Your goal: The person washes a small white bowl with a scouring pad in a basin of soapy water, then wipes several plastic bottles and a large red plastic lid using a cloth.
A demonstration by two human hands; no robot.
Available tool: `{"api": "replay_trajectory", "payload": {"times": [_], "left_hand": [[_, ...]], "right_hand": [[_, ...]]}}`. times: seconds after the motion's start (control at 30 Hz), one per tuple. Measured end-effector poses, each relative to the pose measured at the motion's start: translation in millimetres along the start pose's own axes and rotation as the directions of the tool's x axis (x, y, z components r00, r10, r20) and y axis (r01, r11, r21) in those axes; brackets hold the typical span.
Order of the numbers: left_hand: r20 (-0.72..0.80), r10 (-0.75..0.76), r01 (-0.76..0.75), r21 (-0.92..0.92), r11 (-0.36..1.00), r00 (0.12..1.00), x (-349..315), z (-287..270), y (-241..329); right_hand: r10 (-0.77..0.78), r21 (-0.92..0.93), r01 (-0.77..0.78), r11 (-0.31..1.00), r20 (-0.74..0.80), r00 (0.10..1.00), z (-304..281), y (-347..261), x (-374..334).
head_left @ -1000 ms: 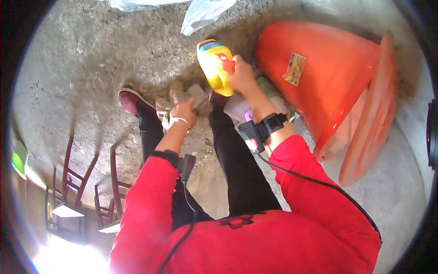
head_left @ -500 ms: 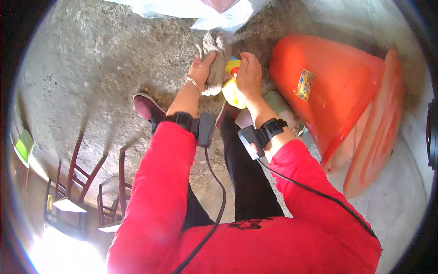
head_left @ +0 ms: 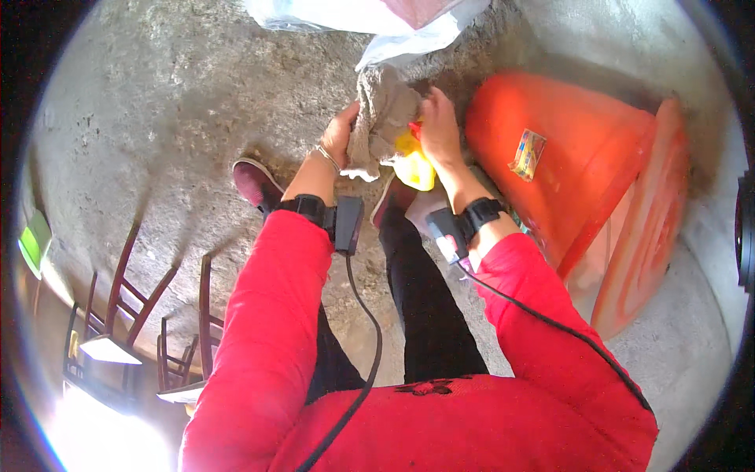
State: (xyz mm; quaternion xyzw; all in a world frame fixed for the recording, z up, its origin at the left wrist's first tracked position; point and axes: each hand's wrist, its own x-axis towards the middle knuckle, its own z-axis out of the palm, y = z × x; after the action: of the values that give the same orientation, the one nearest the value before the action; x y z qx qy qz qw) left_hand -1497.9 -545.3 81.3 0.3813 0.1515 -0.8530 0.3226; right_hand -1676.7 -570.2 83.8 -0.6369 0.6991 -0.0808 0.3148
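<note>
My left hand grips the left edge of a rumpled grey-beige cloth, which hangs in folds between my hands. On the other side my right hand is curled round a yellow plastic item with a red part near its top. This item touches the cloth's right side; whether it is a bottle or a packet I cannot tell. Part of the cloth also lies close to my right fingertips. Several fingers of each hand are hidden behind what they hold.
A large red plastic bin with a colourful sticker stands at the right, its round lid at the wide end. White plastic sheeting lies ahead. Wooden chairs stand at the lower left. My shoes are on rough concrete.
The cloth has opened out wider and now covers part of the yellow item. My right hand has shifted slightly right, and the yellow item has tilted.
</note>
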Motion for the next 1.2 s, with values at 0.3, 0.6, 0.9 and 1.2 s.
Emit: {"api": "replay_trajectory", "payload": {"times": [0.3,0.6,0.9,1.2], "left_hand": [[-0.125,0.012,-0.042,-0.246,0.968,0.992,-68,-53,-31],[-0.130,0.092,-0.137,-0.394,0.909,0.987,-121,-60,-59],[-0.219,0.239,-0.298,-0.294,0.908,0.946,-257,-54,-28],[-0.267,0.635,-0.688,-0.260,0.677,0.725,-516,-79,58]], "right_hand": [[0.046,0.145,-0.029,0.989,-0.116,0.992,-48,24,-83],[-0.122,-0.246,0.168,0.955,0.193,0.974,-12,-39,-110],[-0.109,-0.123,0.222,0.967,0.589,0.801,-40,-98,-136],[-0.231,-0.304,0.608,0.734,0.729,0.644,-193,-227,-92]]}}
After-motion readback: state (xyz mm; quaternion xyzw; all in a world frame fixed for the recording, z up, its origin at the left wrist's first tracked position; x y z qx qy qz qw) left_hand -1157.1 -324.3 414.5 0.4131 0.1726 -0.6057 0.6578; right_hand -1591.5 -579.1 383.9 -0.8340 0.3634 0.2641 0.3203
